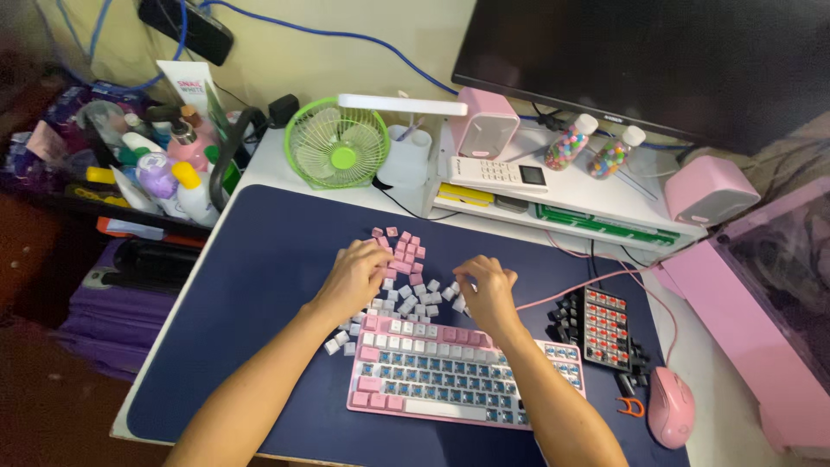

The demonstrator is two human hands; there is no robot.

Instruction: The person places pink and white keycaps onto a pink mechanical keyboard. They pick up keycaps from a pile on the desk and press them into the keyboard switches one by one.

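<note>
Loose keycaps (406, 281) lie heaped on the counter just behind the pink keyboard (450, 367), both hands in the pile.

Left hand (354, 278) curls over the caps; right hand (486, 290) pinches narrowly, contents unclear. Pressing each cap straight down likely seats it best. Two bottles (566, 145) on the shelf hold coloured beads.

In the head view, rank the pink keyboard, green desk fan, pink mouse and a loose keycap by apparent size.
1. pink keyboard
2. green desk fan
3. pink mouse, though it lies nearer the camera, so its margin is unsure
4. loose keycap
</note>
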